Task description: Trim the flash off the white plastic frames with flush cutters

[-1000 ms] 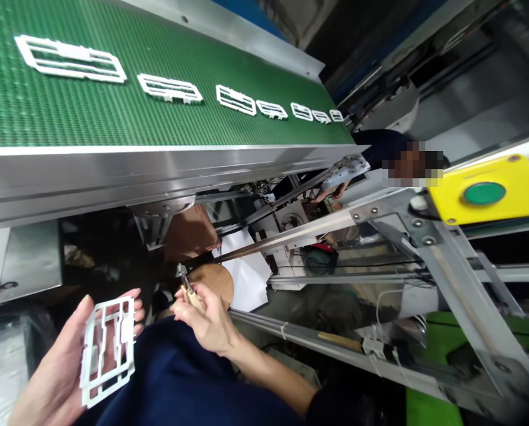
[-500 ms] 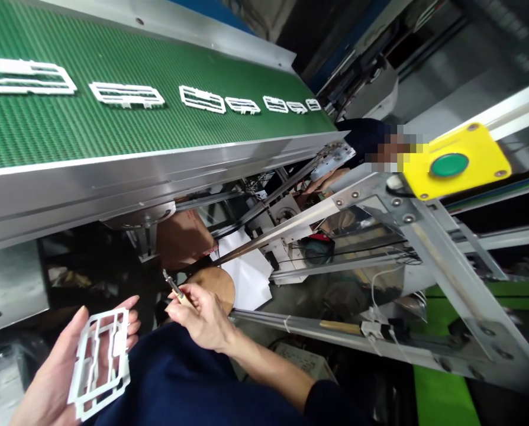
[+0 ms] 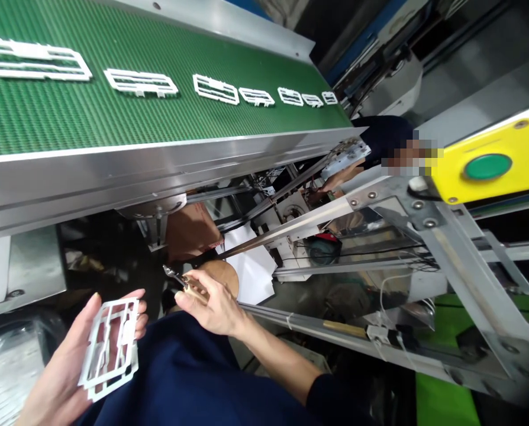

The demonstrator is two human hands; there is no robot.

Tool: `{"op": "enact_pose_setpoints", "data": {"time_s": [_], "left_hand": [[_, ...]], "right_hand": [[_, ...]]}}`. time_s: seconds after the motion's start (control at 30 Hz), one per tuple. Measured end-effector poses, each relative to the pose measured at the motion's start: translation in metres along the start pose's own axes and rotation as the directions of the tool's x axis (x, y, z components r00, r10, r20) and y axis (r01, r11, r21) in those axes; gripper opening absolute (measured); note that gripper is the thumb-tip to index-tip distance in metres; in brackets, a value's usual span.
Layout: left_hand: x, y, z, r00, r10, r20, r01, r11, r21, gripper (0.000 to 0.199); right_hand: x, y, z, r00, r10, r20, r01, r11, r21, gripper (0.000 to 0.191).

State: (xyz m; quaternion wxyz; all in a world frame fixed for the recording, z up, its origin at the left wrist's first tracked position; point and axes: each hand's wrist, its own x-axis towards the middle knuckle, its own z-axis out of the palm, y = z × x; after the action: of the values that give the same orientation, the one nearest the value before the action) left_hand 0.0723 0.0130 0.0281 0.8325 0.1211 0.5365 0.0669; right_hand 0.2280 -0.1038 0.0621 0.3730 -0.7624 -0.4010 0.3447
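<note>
My left hand [image 3: 63, 370], at the lower left, is closed around white plastic grille frames [image 3: 128, 332]. They look like two, stacked slightly out of line, with thin bars and open slots. My right hand [image 3: 220, 305] grips a pair of nippers [image 3: 176, 277] with pale handles. The metal jaws point up and left, apart from the frames. Beyond my hands, several more white grille frames [image 3: 34, 52] lie in a row on a green conveyor belt [image 3: 144, 127].
A metal rail [image 3: 167, 160] edges the belt. To the right, a yellow box [image 3: 451, 177] with a green button sits on an aluminium frame [image 3: 464, 284]. A round brown stool top [image 3: 224, 275] and white sheets [image 3: 253, 272] are below. Another person's arm [image 3: 347, 174] shows behind.
The view has shifted, so the belt and box appear further right. In my right hand the nippers have turned, showing more of the jaws and handles. The frames stay in my left hand.
</note>
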Motion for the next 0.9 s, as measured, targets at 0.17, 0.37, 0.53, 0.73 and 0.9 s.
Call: {"op": "enact_pose_setpoints", "data": {"time_s": [0.17, 0.37, 0.53, 0.73, 0.9], "left_hand": [[0.0, 0.002, 0.0, 1.0, -0.022, 0.006, 0.022, 1.0, -0.014, 0.034], [0.0, 0.002, -0.003, 0.988, 0.014, 0.152, -0.007, 0.999, -0.042, 0.037], [0.007, -0.005, -0.01, 0.93, 0.101, 0.355, -0.044, 0.985, -0.166, 0.047], [0.009, -0.009, -0.013, 0.893, 0.166, 0.418, -0.083, 0.974, -0.209, 0.051], [0.006, -0.011, -0.014, 0.899, 0.161, 0.408, -0.093, 0.979, -0.182, 0.049]], "right_hand": [[0.002, 0.002, 0.007, 0.999, -0.046, -0.012, 0.045, 0.998, -0.035, 0.04], [0.003, 0.007, -0.001, 0.993, -0.109, 0.046, 0.116, 0.974, -0.194, 0.04], [0.007, 0.009, -0.012, 0.976, -0.2, 0.081, 0.216, 0.888, -0.406, 0.039], [0.018, 0.0, -0.017, 0.93, -0.284, 0.234, 0.368, 0.729, -0.578, 0.037], [0.025, -0.009, -0.018, 0.903, -0.285, 0.323, 0.43, 0.629, -0.647, 0.04]]}}
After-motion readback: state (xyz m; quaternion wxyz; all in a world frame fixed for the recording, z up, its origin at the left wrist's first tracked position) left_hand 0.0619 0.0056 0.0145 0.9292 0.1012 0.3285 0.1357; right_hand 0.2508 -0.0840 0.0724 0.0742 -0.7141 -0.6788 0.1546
